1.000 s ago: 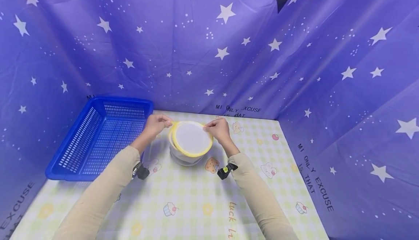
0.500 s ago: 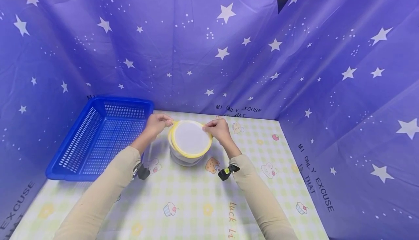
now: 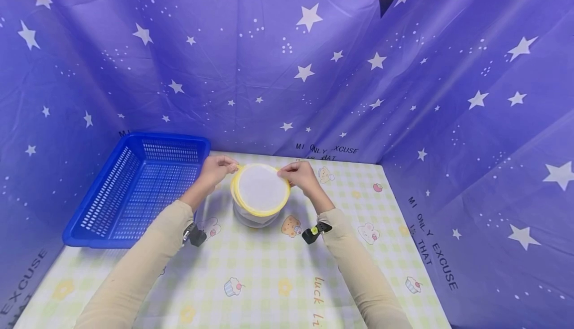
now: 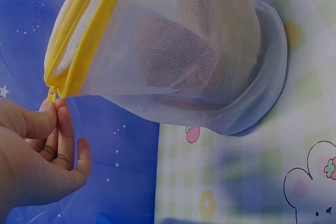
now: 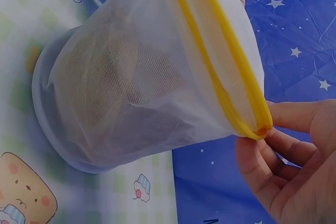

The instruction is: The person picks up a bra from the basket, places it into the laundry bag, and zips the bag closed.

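Between both hands stands a round white mesh laundry bag [image 3: 262, 189] with yellow zipper trim round its top. In the left wrist view, my left hand [image 4: 39, 156] pinches the yellow zipper pull [image 4: 52, 94] at the edge of the lid. My right hand [image 5: 296, 156] grips the yellow-trimmed rim [image 5: 255, 132] across from it, thumb and fingers on the edge. A gap shows between the two yellow zipper bands in both wrist views. Something brownish [image 4: 170, 51] shows through the mesh inside; its kind cannot be made out.
A blue perforated plastic basket [image 3: 157, 184] stands on the left of the table, close to my left forearm. The checked tablecloth [image 3: 260, 264] has printed cartoons. Purple star-patterned curtains [image 3: 269, 70] enclose the back and sides.
The bag's lid has shifted slightly left and away from me. My right wrist and forearm have swung a little to the right. Both hands keep their grips.
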A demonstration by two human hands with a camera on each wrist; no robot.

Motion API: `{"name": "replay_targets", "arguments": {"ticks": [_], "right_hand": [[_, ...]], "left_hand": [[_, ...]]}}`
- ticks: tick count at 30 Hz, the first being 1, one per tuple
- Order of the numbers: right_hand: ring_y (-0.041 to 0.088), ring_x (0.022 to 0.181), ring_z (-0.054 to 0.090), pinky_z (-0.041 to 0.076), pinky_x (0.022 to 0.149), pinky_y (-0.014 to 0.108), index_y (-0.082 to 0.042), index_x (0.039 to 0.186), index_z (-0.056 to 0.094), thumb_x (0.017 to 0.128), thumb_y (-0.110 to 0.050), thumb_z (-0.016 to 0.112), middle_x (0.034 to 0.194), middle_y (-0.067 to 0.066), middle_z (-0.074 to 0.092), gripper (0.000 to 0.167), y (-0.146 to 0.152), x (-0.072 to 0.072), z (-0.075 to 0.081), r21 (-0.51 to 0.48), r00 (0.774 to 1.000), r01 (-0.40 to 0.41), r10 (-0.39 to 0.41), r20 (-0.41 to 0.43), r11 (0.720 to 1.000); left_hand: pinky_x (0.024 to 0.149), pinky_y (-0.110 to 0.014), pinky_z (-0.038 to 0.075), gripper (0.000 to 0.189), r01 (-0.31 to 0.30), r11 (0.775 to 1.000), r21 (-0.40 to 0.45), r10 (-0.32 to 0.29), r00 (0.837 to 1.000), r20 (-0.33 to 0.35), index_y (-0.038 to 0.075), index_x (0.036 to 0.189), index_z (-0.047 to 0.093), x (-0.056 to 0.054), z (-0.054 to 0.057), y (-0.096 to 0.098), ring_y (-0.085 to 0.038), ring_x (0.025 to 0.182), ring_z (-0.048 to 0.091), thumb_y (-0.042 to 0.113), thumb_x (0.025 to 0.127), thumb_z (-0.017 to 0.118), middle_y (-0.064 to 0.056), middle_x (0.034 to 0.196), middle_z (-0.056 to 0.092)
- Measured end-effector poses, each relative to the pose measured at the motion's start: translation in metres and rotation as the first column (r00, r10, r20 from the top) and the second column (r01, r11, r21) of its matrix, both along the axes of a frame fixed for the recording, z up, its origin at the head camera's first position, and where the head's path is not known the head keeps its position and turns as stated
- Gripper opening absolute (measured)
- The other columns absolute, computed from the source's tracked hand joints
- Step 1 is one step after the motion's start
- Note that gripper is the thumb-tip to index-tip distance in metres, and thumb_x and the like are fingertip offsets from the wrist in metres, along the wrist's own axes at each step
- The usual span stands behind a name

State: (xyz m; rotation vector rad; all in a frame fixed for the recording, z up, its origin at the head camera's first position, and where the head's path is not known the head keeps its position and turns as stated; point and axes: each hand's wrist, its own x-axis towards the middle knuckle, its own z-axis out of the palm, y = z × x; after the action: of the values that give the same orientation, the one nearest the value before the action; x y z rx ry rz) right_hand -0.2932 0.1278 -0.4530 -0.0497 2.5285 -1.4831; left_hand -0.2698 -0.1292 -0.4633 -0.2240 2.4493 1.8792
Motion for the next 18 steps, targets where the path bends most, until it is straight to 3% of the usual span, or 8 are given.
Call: {"name": "replay_targets", "arguments": {"ticks": [11, 18], "right_hand": [[0.012, 0.070, 0.065, 0.063, 0.069, 0.035, 0.002, 0.104, 0.076, 0.091, -0.017, 0.076, 0.104, 0.018, 0.075, 0.023, 0.003, -0.005, 0.005, 0.018, 0.999, -0.044, 0.043, 0.029, 0.999], [0.014, 0.078, 0.065, 0.060, 0.064, 0.028, -0.003, 0.107, 0.077, 0.091, -0.017, 0.076, 0.105, 0.014, 0.075, 0.022, 0.000, -0.014, 0.008, 0.067, 0.996, -0.093, 0.093, 0.009, 0.993]], "left_hand": [[0.102, -0.047, 0.054, 0.020, 0.007, 1.000, -0.006, -0.007, 1.000, 0.007, -0.008, 0.112, 0.068, 0.001, -0.001, 0.003, -0.015, 0.086, 0.065, 0.005, 0.098, 0.063, -0.020, 0.106, 0.074], [0.104, -0.049, 0.053, 0.020, 0.022, 1.000, 0.005, -0.022, 1.000, 0.012, -0.008, 0.113, 0.068, 0.000, -0.001, 0.005, -0.020, 0.090, 0.066, 0.005, 0.099, 0.063, -0.024, 0.112, 0.072]]}}
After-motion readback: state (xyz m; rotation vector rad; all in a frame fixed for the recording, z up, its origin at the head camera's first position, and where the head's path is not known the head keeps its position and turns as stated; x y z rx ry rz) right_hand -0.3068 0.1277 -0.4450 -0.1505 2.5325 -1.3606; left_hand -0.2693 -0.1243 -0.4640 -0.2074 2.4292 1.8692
